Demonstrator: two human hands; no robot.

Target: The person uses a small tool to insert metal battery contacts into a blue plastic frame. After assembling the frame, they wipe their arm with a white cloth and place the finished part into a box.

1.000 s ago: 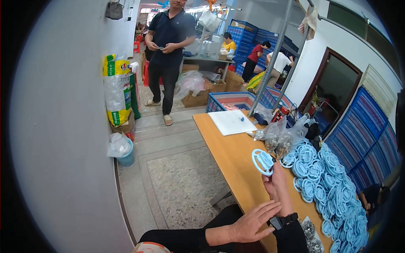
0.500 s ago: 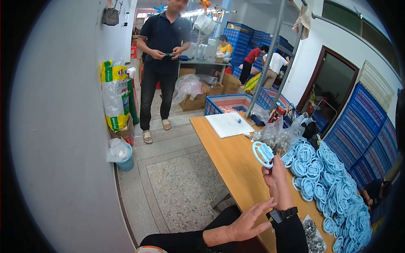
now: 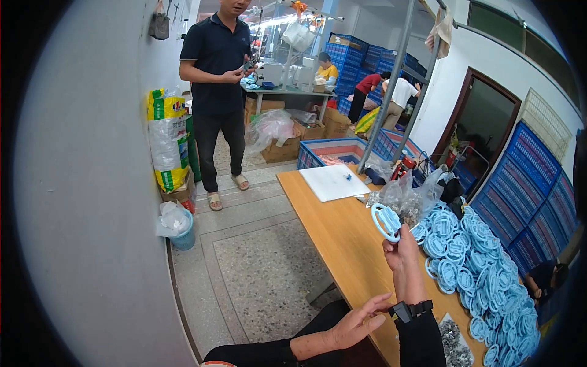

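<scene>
A light-blue oval plastic piece with a crossbar (image 3: 385, 222) is pinched in my right hand (image 3: 403, 260), raised above the wooden table. A black band with a small box-like device (image 3: 408, 311) sits on my right wrist. My left hand (image 3: 353, 329) is open and holds nothing, its fingers stretched toward that wrist near the table's front edge. To the right of my right hand lies a big heap of similar light-blue plastic pieces (image 3: 489, 287). Small metal parts (image 3: 455, 347) are gathered on a sheet beside my right forearm.
A white board (image 3: 333, 182) lies at the table's (image 3: 318, 217) far end, near clear bags of metal parts (image 3: 406, 202) and a metal post (image 3: 388, 92). Blue crates (image 3: 520, 189) stack on the right. A person (image 3: 217, 79) stands beyond the table; a bin (image 3: 180, 229) stands by the wall.
The standing person has leaned left and raised the small dark item in their hands. My right hand with the plastic piece has shifted slightly right; my left fingers have drawn a little closer together.
</scene>
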